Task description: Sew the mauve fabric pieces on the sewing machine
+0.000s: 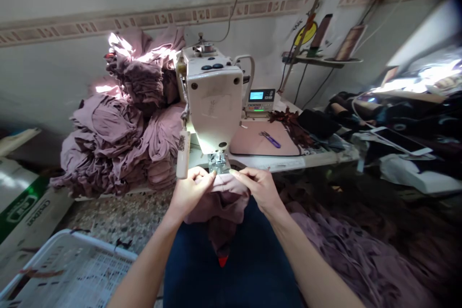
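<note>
Head view: mauve cloth stack heaped left of sewing machine. Left hand and right hand, fingers pinched, both grasp mauve garment just before presser foot, its tail hanging over dark trousers. Purple snips lie on pink mat, further right.

Left hand, right hand just apart, palms down.

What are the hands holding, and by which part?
The left hand and right hand pinch a mauve knit garment's top edge near the presser foot.
</note>
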`<state>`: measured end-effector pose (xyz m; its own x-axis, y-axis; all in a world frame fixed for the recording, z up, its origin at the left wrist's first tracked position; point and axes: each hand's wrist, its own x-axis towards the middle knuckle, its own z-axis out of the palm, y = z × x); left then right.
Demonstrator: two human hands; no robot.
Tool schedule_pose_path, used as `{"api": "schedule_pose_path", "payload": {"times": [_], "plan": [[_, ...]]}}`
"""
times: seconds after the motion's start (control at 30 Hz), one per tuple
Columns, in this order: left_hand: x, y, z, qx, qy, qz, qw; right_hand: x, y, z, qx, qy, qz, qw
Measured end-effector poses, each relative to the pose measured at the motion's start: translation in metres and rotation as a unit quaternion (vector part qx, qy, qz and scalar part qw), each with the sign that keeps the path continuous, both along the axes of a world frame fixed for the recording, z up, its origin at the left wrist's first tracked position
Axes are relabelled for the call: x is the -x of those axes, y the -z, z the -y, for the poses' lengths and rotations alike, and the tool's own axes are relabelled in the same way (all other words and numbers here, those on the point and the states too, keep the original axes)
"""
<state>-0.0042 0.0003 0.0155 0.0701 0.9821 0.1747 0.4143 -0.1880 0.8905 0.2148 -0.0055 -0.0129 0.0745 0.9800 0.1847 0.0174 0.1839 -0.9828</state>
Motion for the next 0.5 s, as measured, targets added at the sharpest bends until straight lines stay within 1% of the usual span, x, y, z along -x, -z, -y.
{"api": "schedule_pose_path", "payload": {"times": [0.1,0.27,0.4,0.5], "plan": [[-0.002,0.004,-0.009,0.007,-0.018,0.052,0.998,0.0,0.0,-0.006,-0.004,0.014,0.009,1.0],[-0.006,0.008,-0.02,0.023,0.011,0.14,0.99,-0.001,0.0,-0.017,-0.018,0.036,0.025,0.999],[-0.01,0.007,-0.028,0.013,0.03,0.177,0.984,-0.004,0.0,-0.025,-0.022,0.036,0.022,0.999],[-0.013,0.007,-0.032,0.023,0.04,0.197,0.979,-0.004,0.0,-0.028,-0.017,0.035,0.014,0.999]]}}
